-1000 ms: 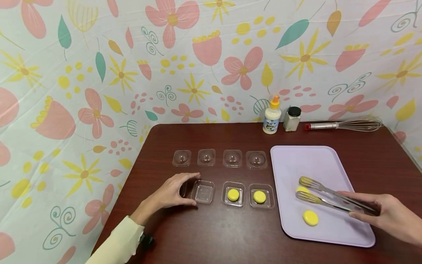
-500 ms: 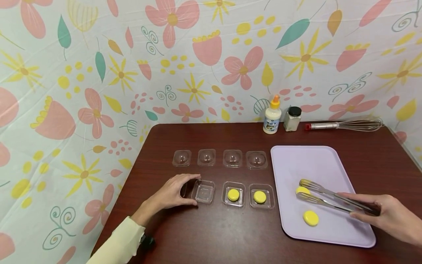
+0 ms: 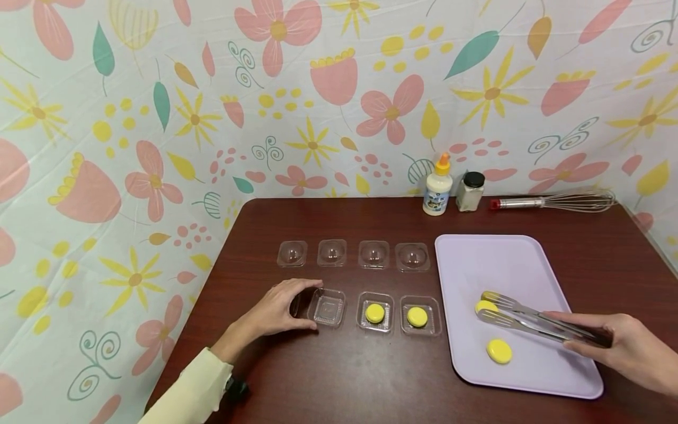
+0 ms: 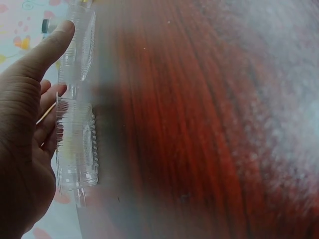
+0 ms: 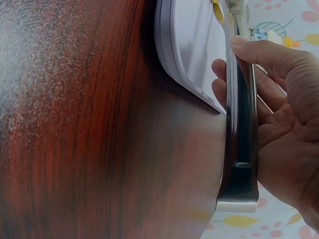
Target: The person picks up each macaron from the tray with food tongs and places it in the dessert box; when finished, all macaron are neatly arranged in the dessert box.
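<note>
In the head view my left hand (image 3: 272, 307) curves its thumb and fingers round the near and far sides of an empty clear plastic container (image 3: 329, 315). Part of another clear container (image 3: 296, 305) shows inside the curl of this hand. My right hand (image 3: 627, 347) grips metal tongs (image 3: 551, 325) over the lilac tray (image 3: 479, 259). The slotted tips stand apart, on either side of a yellow macaron (image 3: 484, 307), partly hidden by them. Another macaron (image 3: 499, 351) lies nearer on the tray. In the right wrist view the tongs (image 5: 241, 149) lie between thumb and fingers.
Two containers hold macarons (image 3: 375, 313) (image 3: 416, 317). Behind them is a row of clear domed lids (image 3: 373, 254). A squeeze bottle (image 3: 436, 188), a black-capped jar (image 3: 470, 191) and a whisk (image 3: 553, 201) sit along the table's back edge.
The tongs' tips have shifted slightly toward the near side and drawn a little closer together round the macaron. My left hand and the containers look unchanged.
</note>
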A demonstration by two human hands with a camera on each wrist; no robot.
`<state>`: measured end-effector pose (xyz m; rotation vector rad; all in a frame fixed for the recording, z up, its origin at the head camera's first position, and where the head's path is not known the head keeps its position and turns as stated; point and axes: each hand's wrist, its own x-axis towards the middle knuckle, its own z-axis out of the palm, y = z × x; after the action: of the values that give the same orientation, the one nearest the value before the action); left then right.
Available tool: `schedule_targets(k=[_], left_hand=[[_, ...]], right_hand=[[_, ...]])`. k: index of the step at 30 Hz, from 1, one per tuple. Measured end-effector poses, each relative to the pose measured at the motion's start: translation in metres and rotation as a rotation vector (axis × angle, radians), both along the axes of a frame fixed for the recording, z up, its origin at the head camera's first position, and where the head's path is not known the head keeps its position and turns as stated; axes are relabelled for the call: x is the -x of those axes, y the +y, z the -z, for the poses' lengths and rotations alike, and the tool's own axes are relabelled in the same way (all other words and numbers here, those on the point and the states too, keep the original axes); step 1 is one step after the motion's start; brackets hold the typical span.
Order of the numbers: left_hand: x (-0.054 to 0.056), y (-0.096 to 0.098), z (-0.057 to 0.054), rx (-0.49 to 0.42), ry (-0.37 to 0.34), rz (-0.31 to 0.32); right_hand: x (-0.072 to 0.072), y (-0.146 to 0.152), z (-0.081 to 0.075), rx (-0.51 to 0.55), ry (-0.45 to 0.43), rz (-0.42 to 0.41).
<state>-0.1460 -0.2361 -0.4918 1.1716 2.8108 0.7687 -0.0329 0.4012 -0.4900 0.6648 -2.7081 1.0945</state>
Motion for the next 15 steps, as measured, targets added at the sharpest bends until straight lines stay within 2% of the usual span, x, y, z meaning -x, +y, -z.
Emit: schedule_targets(k=[6,15], left_hand=[[0.0003,0.0004,0.0021,-0.009,0.031,0.015],[-0.0001,0.0018,0.0025,-0.006,0.037,-0.001]], right_hand=[[0.0003,-0.0014,-0.0001,-0.016,0.050,-0.010],[0.0006,-0.0025,-0.0006,0.008,0.058,-0.019]])
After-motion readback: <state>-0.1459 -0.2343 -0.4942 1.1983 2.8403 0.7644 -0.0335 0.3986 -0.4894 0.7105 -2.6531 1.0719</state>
